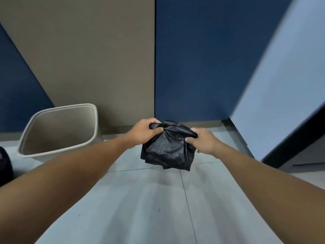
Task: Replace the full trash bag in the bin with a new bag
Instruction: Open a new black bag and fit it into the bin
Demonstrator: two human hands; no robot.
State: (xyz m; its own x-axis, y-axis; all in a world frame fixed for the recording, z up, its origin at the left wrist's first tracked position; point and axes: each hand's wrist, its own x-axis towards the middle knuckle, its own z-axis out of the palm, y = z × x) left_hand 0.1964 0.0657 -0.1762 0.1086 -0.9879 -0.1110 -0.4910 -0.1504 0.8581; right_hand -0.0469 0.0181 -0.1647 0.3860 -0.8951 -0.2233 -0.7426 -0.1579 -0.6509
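- Left hand (144,132): fingers curled and clamped on the upper left corner of the bag (168,148), thumb pressed against the plastic.
- Right hand (202,140): closed on the upper right edge of the bag, thumb on the near side, fingers wrapped behind it.
- Bag: black, crumpled and still mostly folded into a compact bundle; held in the air between the two hands, above the floor (140,199) and right of the bin (58,131). Its lower part hangs free below the hands.
- Bin: beige, rectangular, open-topped, standing on the floor against the wall (88,59); its inside is bare, with no liner over the rim. It is well apart from the bag and hands.
- Dark rounded object (5,166): partly cut off at the left edge, just beside the bin; too little shows to tell what it is.
- Floor: pale grey tiles with thin joints.
- Wall: tan and dark blue panels meeting at a vertical seam.
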